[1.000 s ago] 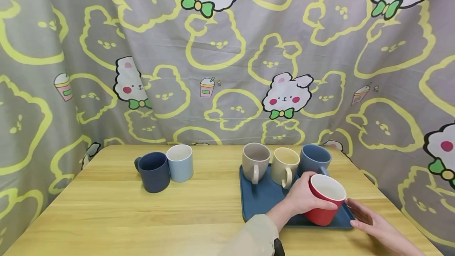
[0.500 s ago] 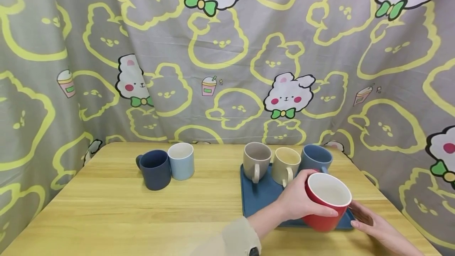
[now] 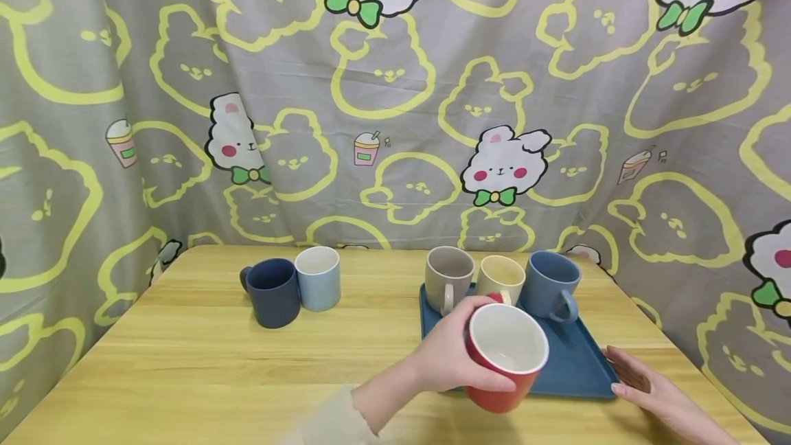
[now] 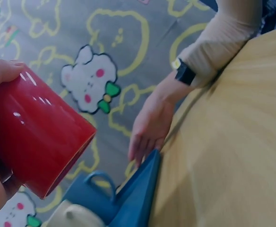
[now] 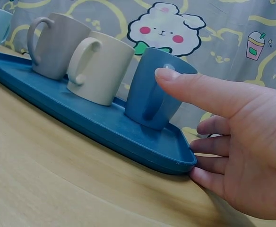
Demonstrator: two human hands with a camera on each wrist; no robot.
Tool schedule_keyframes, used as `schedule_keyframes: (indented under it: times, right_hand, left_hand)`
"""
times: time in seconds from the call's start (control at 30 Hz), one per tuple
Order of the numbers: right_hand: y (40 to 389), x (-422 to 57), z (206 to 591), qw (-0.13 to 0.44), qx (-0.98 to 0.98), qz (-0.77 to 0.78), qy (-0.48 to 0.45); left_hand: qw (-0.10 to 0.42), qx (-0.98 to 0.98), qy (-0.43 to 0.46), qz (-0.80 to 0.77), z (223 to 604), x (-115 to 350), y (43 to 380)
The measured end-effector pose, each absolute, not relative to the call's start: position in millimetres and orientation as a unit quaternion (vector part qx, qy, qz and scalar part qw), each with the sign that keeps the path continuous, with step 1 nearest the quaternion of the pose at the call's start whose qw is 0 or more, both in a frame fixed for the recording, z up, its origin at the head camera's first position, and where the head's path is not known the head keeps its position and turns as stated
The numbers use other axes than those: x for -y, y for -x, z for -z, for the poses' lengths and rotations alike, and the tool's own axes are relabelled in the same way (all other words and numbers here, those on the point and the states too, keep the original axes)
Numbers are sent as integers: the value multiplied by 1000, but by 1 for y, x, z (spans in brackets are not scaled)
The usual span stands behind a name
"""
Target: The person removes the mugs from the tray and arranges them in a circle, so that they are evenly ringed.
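Note:
My left hand (image 3: 448, 356) grips a red mug (image 3: 508, 345) with a white inside, fingers round its side. The mug is held up, tilted, over the front of a blue tray (image 3: 571, 362). A grey mug (image 3: 449, 270), a cream mug (image 3: 501, 277) and a blue mug (image 3: 551, 287) stand in a row along the tray's back. At the tray's right end is my right hand (image 3: 645, 383), fingers extended; in the right wrist view its fingertips touch the tray corner (image 5: 180, 163). The red mug's handle is mostly hidden by the left hand.
On the left of the wooden table (image 3: 247, 376), a navy mug (image 3: 274, 297) stands beside a light blue mug (image 3: 318, 283). A patterned curtain (image 3: 395, 225) hangs behind the table and along both sides.
My left hand has lifted the red mug off the tray's front right and carried it leftward, uncovering the blue mug's handle. The right hand has stayed by the tray edge.

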State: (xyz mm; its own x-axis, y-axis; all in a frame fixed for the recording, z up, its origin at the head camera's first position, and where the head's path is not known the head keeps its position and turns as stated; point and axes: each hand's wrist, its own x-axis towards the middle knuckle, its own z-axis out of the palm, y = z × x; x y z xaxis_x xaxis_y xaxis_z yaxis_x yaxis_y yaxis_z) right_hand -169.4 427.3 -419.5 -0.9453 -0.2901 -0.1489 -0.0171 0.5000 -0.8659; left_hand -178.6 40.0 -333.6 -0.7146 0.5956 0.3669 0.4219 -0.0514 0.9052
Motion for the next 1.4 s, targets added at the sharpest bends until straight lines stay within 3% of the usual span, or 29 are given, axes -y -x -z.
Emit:
schedule_keyframes:
  times: [0.37, 0.6, 0.77, 1.03, 1.4]
  right_hand:
    - [167, -427, 421, 121, -853, 494, 114]
    - [167, -427, 420, 138, -854, 494, 91]
    - [166, -428, 419, 142, -851, 497, 89]
    - [163, -425, 425, 43, -852, 501, 147]
    - [161, -426, 427, 53, -841, 519, 143]
  left_hand:
    - [1, -725, -307, -617, 334, 30, 194]
    - [-9, -751, -240, -616, 348, 61, 220]
    - [-20, -763, -209, -611, 361, 73, 239]
    - [-37, -779, -177, -601, 382, 85, 266]
    - [-28, -795, -163, -584, 379, 92, 263]
